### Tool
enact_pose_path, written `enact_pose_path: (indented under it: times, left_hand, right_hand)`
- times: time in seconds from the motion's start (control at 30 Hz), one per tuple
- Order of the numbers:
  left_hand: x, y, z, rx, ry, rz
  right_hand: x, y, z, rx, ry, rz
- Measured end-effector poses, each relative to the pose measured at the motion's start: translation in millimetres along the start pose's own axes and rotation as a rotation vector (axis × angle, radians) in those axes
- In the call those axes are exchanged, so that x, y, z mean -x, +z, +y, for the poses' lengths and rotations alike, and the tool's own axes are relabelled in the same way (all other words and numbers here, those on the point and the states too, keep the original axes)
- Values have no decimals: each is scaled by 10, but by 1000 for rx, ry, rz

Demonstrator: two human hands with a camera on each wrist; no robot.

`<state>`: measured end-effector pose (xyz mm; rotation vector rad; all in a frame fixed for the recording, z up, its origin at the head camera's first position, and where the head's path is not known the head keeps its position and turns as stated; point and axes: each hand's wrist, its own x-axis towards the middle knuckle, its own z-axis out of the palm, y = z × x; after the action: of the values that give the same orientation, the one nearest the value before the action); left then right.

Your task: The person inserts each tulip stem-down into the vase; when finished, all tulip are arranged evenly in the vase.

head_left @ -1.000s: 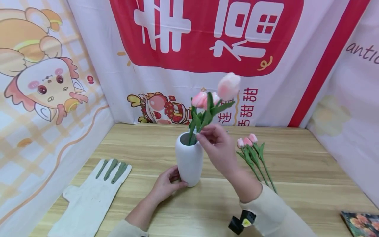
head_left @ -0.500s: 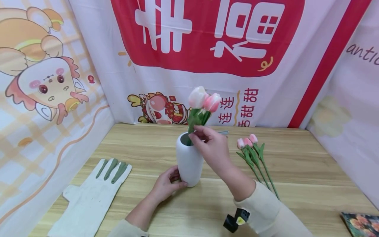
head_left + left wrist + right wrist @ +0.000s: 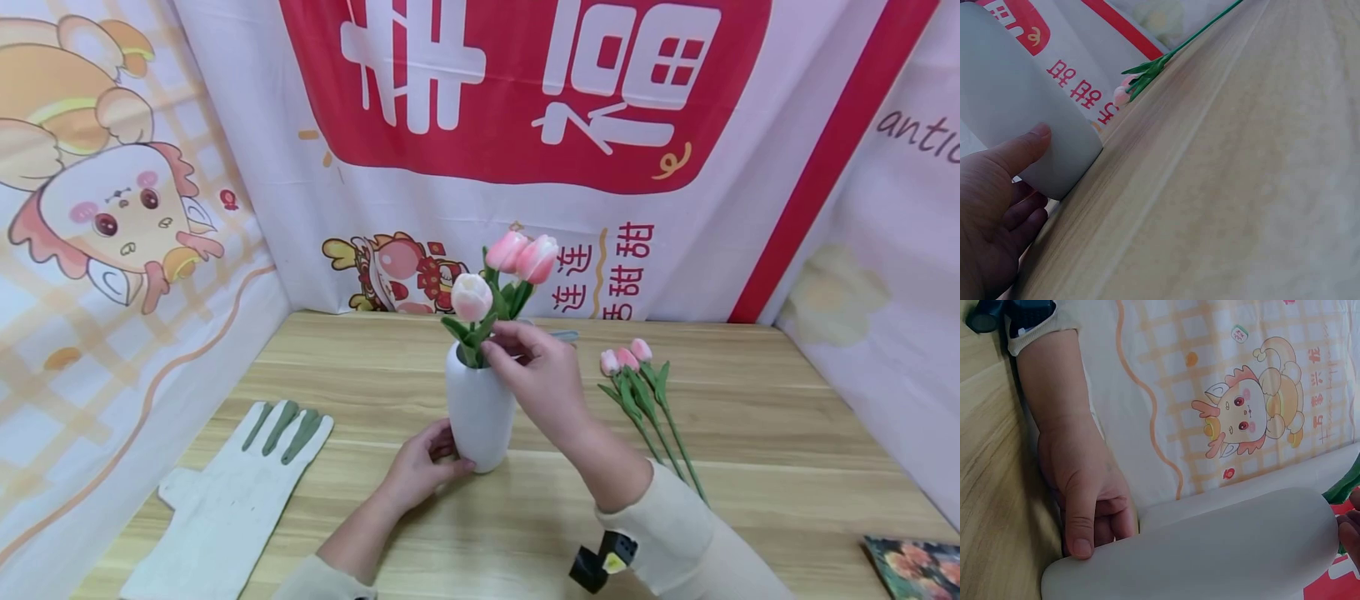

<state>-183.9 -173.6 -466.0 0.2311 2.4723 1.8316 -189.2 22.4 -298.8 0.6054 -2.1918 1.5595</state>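
A tall white vase [image 3: 480, 417] stands upright on the table. My left hand [image 3: 420, 467] holds it low down, and in the left wrist view the thumb [image 3: 1029, 147] lies along the vase's side near its base. At the vase's mouth, my right hand [image 3: 543, 375] pinches an artificial tulip by its green stem. One pale pink tulip [image 3: 472, 297] leans toward the front left over the rim. Two pinker tulips [image 3: 507, 252] rise behind it. The lower stems are hidden inside the vase. Only the right fingertips [image 3: 1350, 534] show in the right wrist view, by the rim.
Several more pink tulips [image 3: 627, 360] lie on the table [image 3: 750, 400] to the right. A white glove [image 3: 225, 500] with grey-green fingers lies at left. A flower-printed card [image 3: 918, 567] sits at front right. A blue-grey object [image 3: 566, 336] peeks out behind my right hand.
The pale tulip has come down from the upper right and swung over to the left side of the vase's mouth. My right hand has shifted slightly left; the left hand stays at the base.
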Motion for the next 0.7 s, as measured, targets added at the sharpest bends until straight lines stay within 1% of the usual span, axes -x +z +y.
enact_pose_path:
  times: [0.17,0.33,0.5,0.63,0.7]
  left_hand:
    - [-7,4,-19,2,7,0]
    - [-7,0,-18,16,4,12]
    - [-4,-5,-13,18,-4,19]
    - [1,-1,-12,15,-6,18]
    - [3,2,-10,14,-7,17]
  right_hand:
    - [58,-111,51,-40,7,2]
    - [149,-324,216,-5,21,32]
    - [279,-579,475,58,100,58]
    - [391,-791,736,99,176,95]
    - [454,-899,871,154,224,103]
